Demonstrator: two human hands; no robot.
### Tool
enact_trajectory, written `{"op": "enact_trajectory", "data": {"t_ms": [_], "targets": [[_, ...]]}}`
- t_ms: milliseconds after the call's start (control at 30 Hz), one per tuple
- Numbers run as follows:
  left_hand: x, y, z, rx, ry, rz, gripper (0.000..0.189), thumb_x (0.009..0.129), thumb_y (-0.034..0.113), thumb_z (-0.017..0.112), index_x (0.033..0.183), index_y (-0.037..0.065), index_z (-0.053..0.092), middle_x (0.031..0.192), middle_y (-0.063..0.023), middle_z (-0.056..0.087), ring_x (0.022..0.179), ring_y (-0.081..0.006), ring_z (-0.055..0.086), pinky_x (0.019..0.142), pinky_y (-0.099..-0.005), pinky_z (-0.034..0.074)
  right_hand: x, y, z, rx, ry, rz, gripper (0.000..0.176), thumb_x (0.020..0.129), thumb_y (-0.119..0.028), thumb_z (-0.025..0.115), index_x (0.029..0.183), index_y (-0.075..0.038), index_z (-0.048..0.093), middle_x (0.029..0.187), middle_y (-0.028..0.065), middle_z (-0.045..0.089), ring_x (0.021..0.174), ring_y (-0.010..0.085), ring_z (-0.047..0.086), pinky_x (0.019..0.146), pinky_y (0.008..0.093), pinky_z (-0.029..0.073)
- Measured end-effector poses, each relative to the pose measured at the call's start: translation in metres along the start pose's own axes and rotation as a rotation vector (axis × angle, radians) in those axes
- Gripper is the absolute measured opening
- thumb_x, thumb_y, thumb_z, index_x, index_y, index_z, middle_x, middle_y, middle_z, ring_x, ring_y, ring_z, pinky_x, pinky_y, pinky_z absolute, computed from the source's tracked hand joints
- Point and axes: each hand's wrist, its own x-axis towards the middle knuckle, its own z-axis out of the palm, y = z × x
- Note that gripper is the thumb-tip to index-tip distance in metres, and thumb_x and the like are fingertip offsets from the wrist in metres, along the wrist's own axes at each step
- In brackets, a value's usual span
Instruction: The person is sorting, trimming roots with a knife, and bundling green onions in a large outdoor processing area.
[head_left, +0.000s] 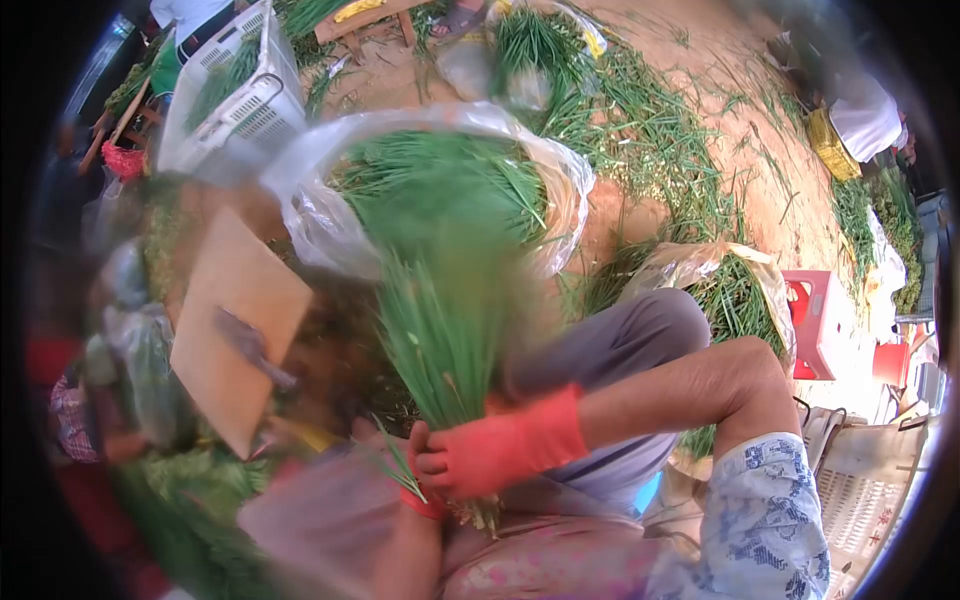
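Observation:
My right hand (475, 458), in an orange-red glove, wraps round the lower part of a bunch of green chives (435, 345). The leaves fan upward, blurred towards their tips, while the pale root ends (482, 515) poke out below the glove. Close against it on the left is my left hand (412, 472), partly hidden, with an orange-red glove edge at the wrist. Its fingers are closed at the bunch's side, and a few loose chive leaves (398, 458) lie across it. Both hands are over my lap.
Before my knees stands a clear plastic bag (335, 225) full of chives. A wooden board (240, 330) with a dark handle is at left. A white crate (235, 115) stands behind, another chive bag (745, 300) and a pink crate (815, 325) at right. Loose chives litter the ground.

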Motion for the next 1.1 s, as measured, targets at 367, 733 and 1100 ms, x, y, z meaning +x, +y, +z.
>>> {"op": "enact_trajectory", "data": {"t_ms": [367, 733, 1100], "targets": [[0.049, -0.017, 0.035, 0.894, -0.062, 0.344, 0.072, 0.099, 0.037, 0.063, 0.150, 0.013, 0.019, 0.079, -0.0091, 0.057, 0.058, -0.0201, 0.061, 0.047, -0.0358, 0.044, -0.032, 0.040, -0.058, 0.814, 0.183, 0.580, 0.017, 0.080, -0.020, 0.065, 0.090, -0.006, 0.065, 0.086, 0.0168, 0.066, 0.085, 0.0371, 0.065, 0.075, 0.0498, 0.052], [0.052, -0.011, 0.053, 0.978, -0.219, 0.120, 0.094, 0.093, 0.029, 0.071, 0.164, 0.016, 0.012, 0.085, -0.0103, 0.062, 0.054, -0.0212, 0.065, 0.046, -0.0347, 0.047, -0.046, 0.097, 0.127, 1.375, -0.011, 1.144, 0.069, 0.073, -0.056, 0.083, 0.114, -0.002, 0.073, 0.111, 0.0163, 0.072, 0.099, 0.0283, 0.068, 0.086, 0.0411, 0.053], [0.035, -0.026, 0.064, 0.941, -0.302, 0.111, 0.070, 0.105, 0.033, 0.045, 0.162, 0.008, 0.013, 0.084, -0.0066, 0.063, 0.059, -0.0190, 0.069, 0.051, -0.0341, 0.051, 0.108, 0.069, 0.205, 2.168, 1.298, 1.221, 0.037, 0.082, -0.022, 0.078, 0.112, -0.004, 0.067, 0.094, 0.0079, 0.071, 0.079, 0.0206, 0.067, 0.072, 0.0373, 0.054]]}}
